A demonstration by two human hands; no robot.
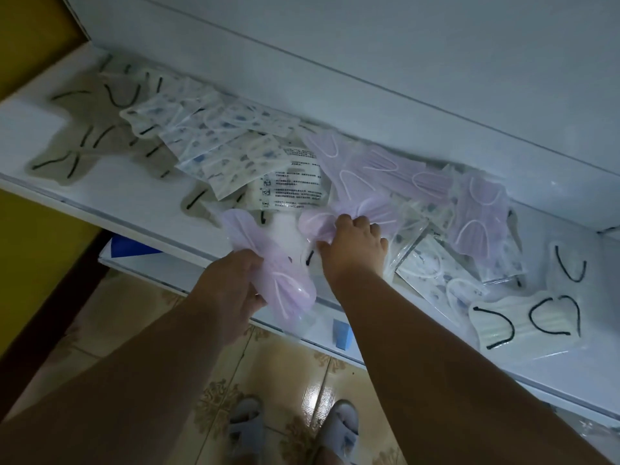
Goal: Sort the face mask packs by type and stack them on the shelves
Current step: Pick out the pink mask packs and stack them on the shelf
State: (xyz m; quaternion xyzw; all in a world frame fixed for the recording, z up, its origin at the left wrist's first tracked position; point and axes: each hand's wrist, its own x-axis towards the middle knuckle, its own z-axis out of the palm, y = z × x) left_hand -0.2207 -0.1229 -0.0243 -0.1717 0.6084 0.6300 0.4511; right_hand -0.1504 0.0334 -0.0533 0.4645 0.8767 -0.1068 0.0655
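Left hand [231, 286] clutches a lilac pack [271, 263], right hand [355, 241] fingers pinching another [322, 219] off the shelf [141, 196] — better lift clear of the packs beneath.

Both bare forearms reach up from the bottom of the frame, converging toward the centre. The left hand [231, 283] sits lower, just left of centre, back of the hand up, fingers and thumb curled round a pink mask pack [271, 266] and gripping it by its lower half. The right hand [355, 243] stretches further forward, at the middle of the frame, wrist straight, knuckles raised, fingers bent and pinching a second pink mask pack [322, 221]. The thumb tucks under on the left side. The two hands are near each other but apart. Both elbows lie out of the frame.
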